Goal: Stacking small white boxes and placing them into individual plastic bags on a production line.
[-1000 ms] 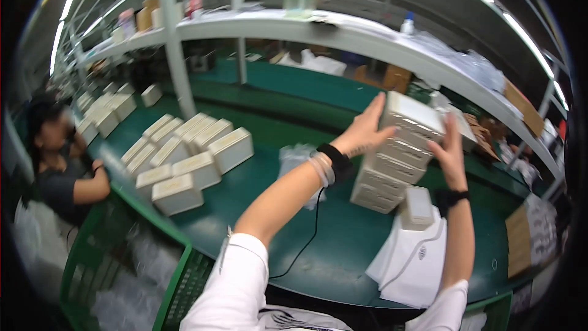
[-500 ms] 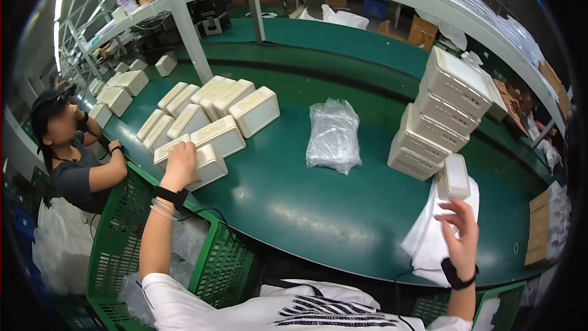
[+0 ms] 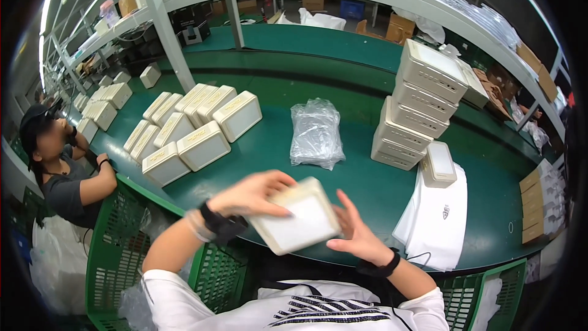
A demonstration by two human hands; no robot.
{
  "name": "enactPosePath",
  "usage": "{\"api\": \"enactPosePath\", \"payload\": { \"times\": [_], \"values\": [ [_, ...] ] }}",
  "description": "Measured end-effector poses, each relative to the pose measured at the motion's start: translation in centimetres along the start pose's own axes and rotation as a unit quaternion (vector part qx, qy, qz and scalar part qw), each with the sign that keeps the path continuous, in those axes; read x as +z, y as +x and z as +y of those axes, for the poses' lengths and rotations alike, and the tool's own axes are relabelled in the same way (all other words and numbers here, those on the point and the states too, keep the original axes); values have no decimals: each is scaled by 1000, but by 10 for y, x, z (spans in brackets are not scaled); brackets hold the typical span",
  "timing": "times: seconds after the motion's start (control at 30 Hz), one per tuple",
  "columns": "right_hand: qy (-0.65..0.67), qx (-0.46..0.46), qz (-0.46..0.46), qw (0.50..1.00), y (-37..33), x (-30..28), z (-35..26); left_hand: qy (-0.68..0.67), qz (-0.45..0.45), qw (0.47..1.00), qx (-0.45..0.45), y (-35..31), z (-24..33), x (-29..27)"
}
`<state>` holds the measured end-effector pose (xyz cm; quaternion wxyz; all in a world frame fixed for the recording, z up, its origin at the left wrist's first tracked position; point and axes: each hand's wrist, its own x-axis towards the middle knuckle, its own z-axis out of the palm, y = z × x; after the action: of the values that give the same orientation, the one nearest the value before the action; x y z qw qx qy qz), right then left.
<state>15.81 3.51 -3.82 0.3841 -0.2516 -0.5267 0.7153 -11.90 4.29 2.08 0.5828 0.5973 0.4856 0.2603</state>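
That cream-rimmed box (image 3: 300, 225), pinched by the left hand (image 3: 252, 194) with the right hand (image 3: 362, 236) spread-fingered beside it, could tumble off the green tabletop (image 3: 376, 205) if the pinch slackened.

A white short-sleeved shirt (image 3: 251, 322) spans the lower edge of the frame, a black slanted-bar print (image 3: 331, 311) across its front. The left hand (image 3: 250, 194) wears a dark wristband (image 3: 224, 224) beside pale bangles (image 3: 196, 225); the right hand (image 3: 363, 240), a black band (image 3: 381, 267).
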Motion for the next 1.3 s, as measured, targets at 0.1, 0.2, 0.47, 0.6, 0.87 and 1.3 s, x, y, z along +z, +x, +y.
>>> {"api": "enactPosePath", "payload": {
  "times": [0.1,0.2,0.47,0.6,0.87,1.3],
  "values": [
    [-2,125,19,992,-14,-24,-3,76,-24,997,21,20,6,3],
    [92,236,112,961,-60,-50,-9,452,193,858,149,26,-12,-55],
    [232,200,278,910,-110,-80,-20,474,271,826,-137,-37,-97,-240],
    [263,122,288,913,-50,-110,-15,263,277,907,-177,-24,-50,-187],
    [246,86,298,918,16,-152,-4,130,-127,982,-54,58,-11,-54],
    [-173,-21,369,913,-71,-120,-31,332,-17,942,-51,130,-6,-6]
  ]
}}
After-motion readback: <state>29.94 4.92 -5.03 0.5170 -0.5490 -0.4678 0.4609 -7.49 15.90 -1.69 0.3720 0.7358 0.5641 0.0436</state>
